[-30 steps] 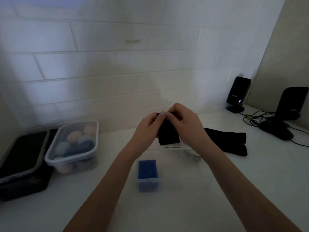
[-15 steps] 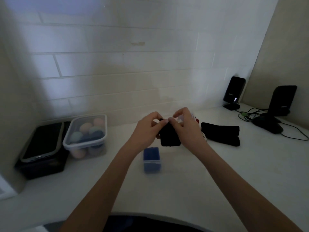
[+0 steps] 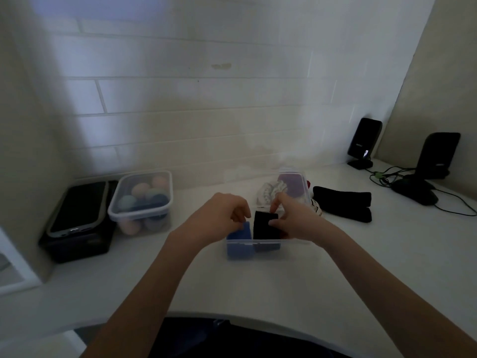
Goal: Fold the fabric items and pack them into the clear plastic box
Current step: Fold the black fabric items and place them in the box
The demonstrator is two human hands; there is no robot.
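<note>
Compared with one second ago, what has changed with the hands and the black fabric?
Both hands have brought the folded black fabric down into the clear plastic box, beside the blue fabric. The right hand keeps its grip; the left hand now touches the blue one. The black fabric pile stayed put.

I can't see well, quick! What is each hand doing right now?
Left hand: fingers curled at the folded blue fabric in the clear plastic box; grip cannot be told.
Right hand: holding the folded black fabric.
</note>
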